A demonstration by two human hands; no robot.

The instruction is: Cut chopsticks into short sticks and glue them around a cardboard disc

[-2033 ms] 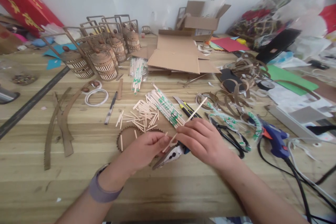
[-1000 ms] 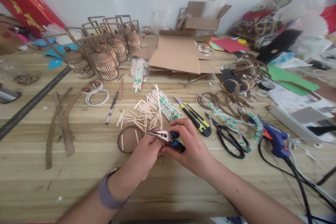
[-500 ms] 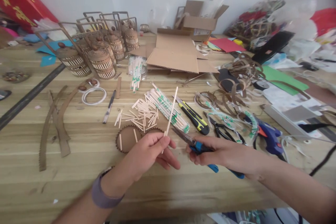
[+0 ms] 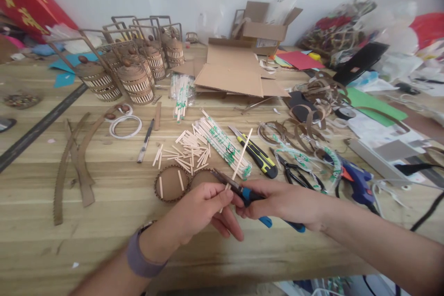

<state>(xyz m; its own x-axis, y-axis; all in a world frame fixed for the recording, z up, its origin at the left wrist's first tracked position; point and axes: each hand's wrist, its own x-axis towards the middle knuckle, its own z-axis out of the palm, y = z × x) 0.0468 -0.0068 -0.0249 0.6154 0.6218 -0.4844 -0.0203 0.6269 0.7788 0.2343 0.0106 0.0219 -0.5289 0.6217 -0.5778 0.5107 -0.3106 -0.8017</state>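
Note:
My left hand [image 4: 211, 203] pinches a pale wooden chopstick [image 4: 243, 153] between thumb and forefinger; it slants up to the right. In my right hand [image 4: 274, 201] are shears [image 4: 229, 181] with blue and black handles. Their blades lie across the chopstick just above my left fingertips; whether the blades are parted I cannot make out. Beyond the hands lies a heap of short cut chopstick pieces [image 4: 190, 150]. Two round cardboard discs with notched rims rest beside my left hand; the left disc [image 4: 170, 189] carries two pieces, and the right one [image 4: 203, 176] is partly covered by the hand.
Wrapped chopsticks [image 4: 222, 143] lie past the heap, next to a yellow-black utility knife [image 4: 256, 152]. Black pliers [image 4: 294, 171] and a blue glue gun [image 4: 357, 180] are at right. Cardboard strips [image 4: 78, 162] lie left. Several small lidded baskets [image 4: 135, 81] stand behind, near flattened cardboard [image 4: 232, 69].
The shears have moved left and now cross the chopstick, where before they were apart from it. The chopstick leans further right, and both hands are closer together.

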